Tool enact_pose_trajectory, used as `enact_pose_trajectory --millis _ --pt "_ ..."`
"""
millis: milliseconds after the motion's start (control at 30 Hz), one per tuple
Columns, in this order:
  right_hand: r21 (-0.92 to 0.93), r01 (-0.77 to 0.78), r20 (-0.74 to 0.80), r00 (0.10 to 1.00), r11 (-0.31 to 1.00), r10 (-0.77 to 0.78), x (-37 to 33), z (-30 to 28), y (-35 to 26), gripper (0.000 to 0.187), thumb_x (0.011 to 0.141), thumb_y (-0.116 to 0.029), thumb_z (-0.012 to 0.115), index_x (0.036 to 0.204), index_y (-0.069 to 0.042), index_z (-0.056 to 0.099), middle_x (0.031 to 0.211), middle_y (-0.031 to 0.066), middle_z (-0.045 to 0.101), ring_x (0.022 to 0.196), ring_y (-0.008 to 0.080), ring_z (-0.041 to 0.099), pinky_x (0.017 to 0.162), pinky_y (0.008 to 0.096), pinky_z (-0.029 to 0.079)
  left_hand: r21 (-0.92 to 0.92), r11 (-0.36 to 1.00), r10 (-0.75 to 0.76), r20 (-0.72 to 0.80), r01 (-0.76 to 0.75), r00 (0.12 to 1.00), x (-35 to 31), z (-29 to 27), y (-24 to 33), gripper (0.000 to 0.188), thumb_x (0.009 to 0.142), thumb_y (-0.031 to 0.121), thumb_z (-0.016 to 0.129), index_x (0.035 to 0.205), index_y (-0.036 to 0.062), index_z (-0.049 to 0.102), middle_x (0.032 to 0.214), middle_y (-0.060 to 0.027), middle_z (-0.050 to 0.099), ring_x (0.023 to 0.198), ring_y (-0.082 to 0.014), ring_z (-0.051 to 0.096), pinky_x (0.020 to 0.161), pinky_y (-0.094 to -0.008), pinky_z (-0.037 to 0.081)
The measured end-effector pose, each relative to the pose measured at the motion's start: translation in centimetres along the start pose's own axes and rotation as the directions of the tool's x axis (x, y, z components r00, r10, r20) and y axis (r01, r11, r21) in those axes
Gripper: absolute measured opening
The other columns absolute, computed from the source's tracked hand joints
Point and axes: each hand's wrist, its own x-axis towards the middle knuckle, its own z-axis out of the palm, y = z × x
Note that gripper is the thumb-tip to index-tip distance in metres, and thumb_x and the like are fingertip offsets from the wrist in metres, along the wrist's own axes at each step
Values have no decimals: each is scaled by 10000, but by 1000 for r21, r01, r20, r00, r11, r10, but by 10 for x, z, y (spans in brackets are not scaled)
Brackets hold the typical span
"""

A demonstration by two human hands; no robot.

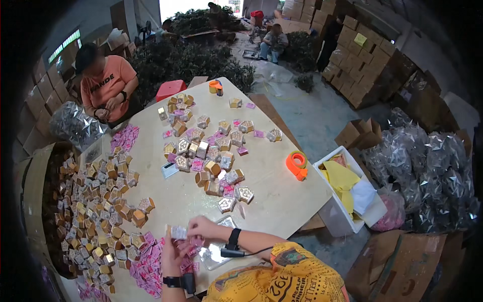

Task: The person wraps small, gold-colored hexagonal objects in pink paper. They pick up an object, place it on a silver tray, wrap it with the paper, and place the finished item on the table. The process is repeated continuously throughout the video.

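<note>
Near the front edge of the table, my left hand (171, 255) is closed around a small silvery, glittery block (178, 232). My right hand (203, 228) meets it from the right with bent fingers, at the block's side. A pink packet (196, 242) shows just under the right fingers, which seem to pinch it; the exact grip is too small to make out. Beside my left wrist lies a heap of pink printed packets (148, 267). A shiny silver tray (214, 256) sits partly under my right forearm.
Gold-and-silver house-shaped blocks (95, 216) are heaped at left; more (226, 204) lie mid-table among pink packets. An orange tape dispenser (297, 166) stands near the right edge, another (216, 87) far off. A white bin (339, 216) is at right. A co-worker (108, 83) stands far left.
</note>
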Motion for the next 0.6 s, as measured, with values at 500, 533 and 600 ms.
enact_pose_trajectory --millis 500,533,600 --pt "-840 56 -61 979 540 -196 -15 -43 10 208 731 -57 597 931 -7 568 1021 186 524 894 347 566 725 424 477 979 -50 660 181 -198 729 14 -71 -37 377 729 172 676 1052 10 568 1017 -214 550 965 -348 538 797 -406 474" --pt "-866 113 142 990 487 23 -26 -25 21 140 732 -46 574 863 1 561 979 187 537 847 350 576 691 433 482 982 -123 681 188 -142 707 7 -72 -34 417 710 154 688 1081 18 554 1039 -221 534 992 -368 520 825 -420 462" --pt "-896 253 276 961 365 12 -54 -3 56 107 744 -53 540 826 1 581 885 175 570 778 341 600 664 442 493 985 -145 663 169 -96 730 -6 -62 -25 529 665 101 708 1155 45 516 1115 -236 496 1042 -401 492 861 -449 446"
